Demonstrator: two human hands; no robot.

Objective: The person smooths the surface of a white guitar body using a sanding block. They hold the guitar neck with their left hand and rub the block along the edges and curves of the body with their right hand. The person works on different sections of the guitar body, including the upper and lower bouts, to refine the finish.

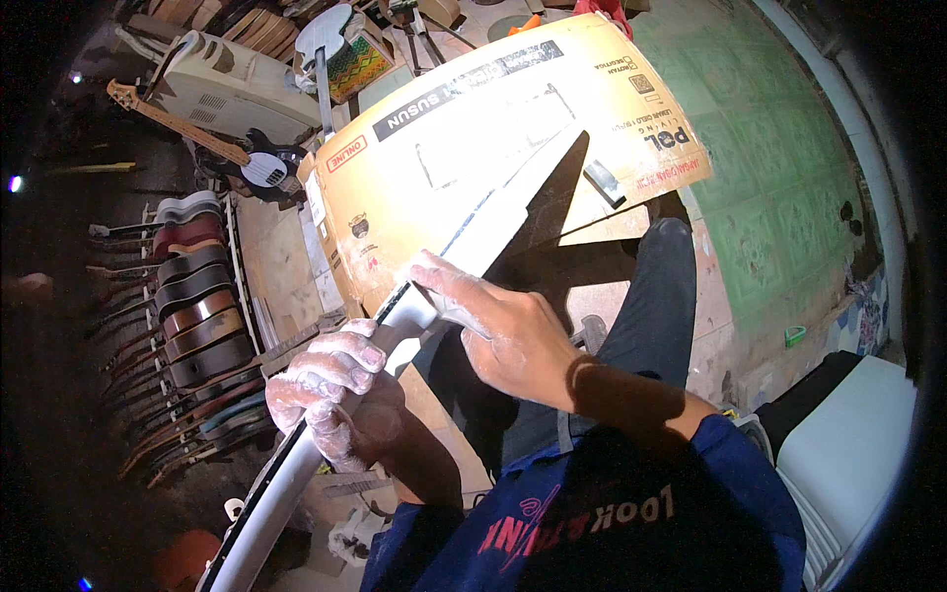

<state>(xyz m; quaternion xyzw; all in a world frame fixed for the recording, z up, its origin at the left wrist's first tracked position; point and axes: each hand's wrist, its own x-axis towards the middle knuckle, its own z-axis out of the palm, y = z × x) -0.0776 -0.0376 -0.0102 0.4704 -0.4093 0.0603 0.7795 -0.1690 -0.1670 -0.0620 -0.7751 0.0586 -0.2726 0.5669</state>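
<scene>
A white guitar neck point(274, 503) with a dark strip along one edge slants up from the lower left. My left hand point(330, 390), coated in pale dust, is wrapped round it. Farther up, my right hand point(508, 331) is closed against the neck's thick white end, the index finger bent along its edge. The inner side of these fingers is hidden. Past that hand a flat white part point(513, 212) tapers to a point over a cardboard sheet point(380, 212). On the cardboard lies a small dark block point(604, 185), beside a shadow.
Several guitar bodies stand in a rack point(237, 266) at the left. Behind it, an electric guitar point(261, 168) leans near a beige appliance point(222, 79). My bent leg point(656, 296) is right of the cardboard. Green floor tiles point(769, 168) and a pale blue seat point(848, 444) lie to the right.
</scene>
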